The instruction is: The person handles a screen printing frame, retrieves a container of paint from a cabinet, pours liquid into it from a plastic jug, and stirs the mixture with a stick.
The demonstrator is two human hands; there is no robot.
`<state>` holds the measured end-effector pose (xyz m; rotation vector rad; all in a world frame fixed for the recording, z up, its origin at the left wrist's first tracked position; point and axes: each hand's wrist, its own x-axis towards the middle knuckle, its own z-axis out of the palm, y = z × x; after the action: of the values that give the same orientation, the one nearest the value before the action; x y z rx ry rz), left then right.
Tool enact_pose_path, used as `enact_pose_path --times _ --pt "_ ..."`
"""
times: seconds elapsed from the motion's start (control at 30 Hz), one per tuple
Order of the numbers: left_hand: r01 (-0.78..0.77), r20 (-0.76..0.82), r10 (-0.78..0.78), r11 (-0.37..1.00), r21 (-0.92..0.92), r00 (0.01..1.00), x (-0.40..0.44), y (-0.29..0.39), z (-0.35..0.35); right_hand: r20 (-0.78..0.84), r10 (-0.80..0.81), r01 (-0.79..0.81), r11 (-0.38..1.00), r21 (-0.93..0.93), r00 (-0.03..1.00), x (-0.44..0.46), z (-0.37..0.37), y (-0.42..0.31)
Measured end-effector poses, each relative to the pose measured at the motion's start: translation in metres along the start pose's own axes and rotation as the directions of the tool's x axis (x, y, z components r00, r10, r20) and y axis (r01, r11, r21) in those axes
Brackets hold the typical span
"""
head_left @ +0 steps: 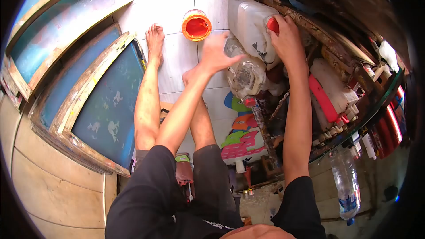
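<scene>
1. In the head view, my right hand [288,37] has its fingers and thumb closed on the red cap [272,25] of the whitish jug [249,22]; whether the cap is screwed down or loose, I cannot tell.
2. That jug is ahead of me, towards my right, on the tiled floor [170,77] near the cluttered rack [330,59].
3. My left hand [218,54] is blurred and spread wide, thumb pointing towards the jug, with nothing visible in its grip.
4. Just beyond my left hand is an orange-rimmed tub [197,12], red inside.
5. Nearer me than the jug lies a clear bottle [242,79] with a red lid [250,101].
6. Wood-framed panels [106,110] stand along my left side.
</scene>
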<state>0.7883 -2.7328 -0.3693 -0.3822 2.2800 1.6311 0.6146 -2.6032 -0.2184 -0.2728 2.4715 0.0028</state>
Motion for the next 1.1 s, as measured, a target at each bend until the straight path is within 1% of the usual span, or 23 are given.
enact_pose_path --times 0.03,0.07,0.13,0.17,0.2,0.23,0.3,0.33,0.4,0.47,0.53,0.57,0.6,0.63,0.67,0.73,0.77,0.83,0.87,0.93,0.97,1.03,1.1 --pt "-0.071 -0.154 0.077 0.997 0.043 0.985 -0.005 -0.017 -0.009 -0.002 0.008 -0.008 1.000 -0.022 1.000 -0.001 0.002 -0.002" --pt "-0.102 -0.386 0.131 0.990 0.094 0.913 -0.004 -0.027 -0.016 0.002 0.013 -0.013 1.000 -0.018 1.000 -0.001 0.004 -0.007" --pt "0.080 -0.443 0.040 0.965 0.249 0.896 -0.005 -0.063 -0.025 -0.057 0.177 -0.182 0.976 -0.121 0.983 0.002 0.004 -0.020" --pt "0.038 -0.443 0.106 0.952 0.303 0.890 -0.002 -0.072 -0.032 -0.058 0.176 -0.182 0.976 -0.121 0.983 0.004 0.003 -0.022" --pt "-0.003 -0.439 0.171 0.934 0.357 0.882 0.000 -0.082 -0.036 -0.020 0.191 -0.192 0.972 -0.138 0.981 0.006 0.001 -0.024" --pt "-0.004 -0.440 0.172 0.934 0.357 0.881 0.003 -0.090 -0.038 0.019 0.206 -0.201 0.967 -0.155 0.978 0.008 0.000 -0.026" --pt "0.021 -0.269 0.097 0.914 0.405 0.958 0.006 -0.114 -0.033 0.035 0.234 -0.227 0.962 -0.154 0.971 0.012 0.000 -0.028" --pt "0.020 -0.270 0.098 0.914 0.405 0.958 0.010 -0.125 -0.031 0.053 0.263 -0.252 0.955 -0.154 0.963 0.015 -0.001 -0.029" --pt "-0.023 -0.157 0.080 0.940 0.339 0.984 0.019 -0.136 -0.033 0.103 0.292 -0.274 0.949 -0.157 0.951 0.015 -0.010 -0.035" --pt "-0.059 -0.175 0.130 0.931 0.360 0.976 0.029 -0.144 -0.034 0.153 0.322 -0.299 0.941 -0.160 0.934 0.011 -0.013 -0.037" --pt "-0.230 -0.134 0.272 0.936 0.266 0.953 0.039 -0.152 -0.037 -0.021 0.235 -0.233 0.940 -0.251 0.972 0.005 -0.008 -0.037" --pt "-0.230 -0.122 0.269 0.937 0.263 0.955 0.043 -0.156 -0.037 -0.013 0.245 -0.240 0.938 -0.251 0.969 0.001 -0.002 -0.039" --pt "-0.269 -0.099 0.301 0.931 0.248 0.949 0.048 -0.160 -0.037 -0.260 -0.012 -0.049 0.973 -0.227 0.965 -0.002 0.006 -0.043" --pt "-0.307 -0.077 0.333 0.923 0.233 0.940 0.050 -0.162 -0.037 -0.487 -0.255 0.144 0.957 -0.253 0.835 -0.007 0.013 -0.049" --pt "-0.310 -0.072 0.334 0.922 0.232 0.940 0.051 -0.159 -0.041 -0.488 -0.250 0.140 0.958 -0.251 0.837 -0.011 0.019 -0.059" --pt "-0.327 -0.040 0.345 0.916 0.232 0.938 0.051 -0.146 -0.051 -0.381 -0.239 0.262 0.965 0.008 0.893 -0.022 0.030 -0.082" --pt "-0.330 -0.036 0.347 0.915 0.231 0.937 0.050 -0.137 -0.057 -0.381 -0.235 0.258 0.966 0.010 0.894 -0.023 0.036 -0.086" --pt "-0.392 -0.059 0.410 0.899 0.194 0.910 0.047 -0.119 -0.066 -0.155 -0.196 0.201 0.980 0.014 0.968 -0.017 0.052 -0.085" --pt "-0.395 -0.056 0.414 0.896 0.203 0.909 0.045 -0.112 -0.070 -0.163 -0.197 0.203 0.979 0.021 0.967 -0.013 0.059 -0.083" --pt "-0.334 -0.033 0.342 0.931 0.147 0.939 0.034 -0.088 -0.078 -0.114 -0.071 0.094 0.972 0.214 0.991 -0.015 0.063 -0.082" --pt "-0.425 -0.037 0.440 0.885 0.191 0.897 0.032 -0.066 -0.089 -0.139 -0.069 0.098 0.971 0.220 0.988 -0.022 0.054 -0.085" --pt "-0.437 0.002 0.446 0.876 0.207 0.895 0.017 -0.012 -0.121 -0.119 -0.003 0.055 0.900 0.433 0.993 -0.040 0.024 -0.096" --pt "-0.453 0.020 0.459 0.868 0.205 0.888 0.004 0.042 -0.149 -0.236 0.001 0.098 0.909 0.406 0.972 -0.065 0.002 -0.106"
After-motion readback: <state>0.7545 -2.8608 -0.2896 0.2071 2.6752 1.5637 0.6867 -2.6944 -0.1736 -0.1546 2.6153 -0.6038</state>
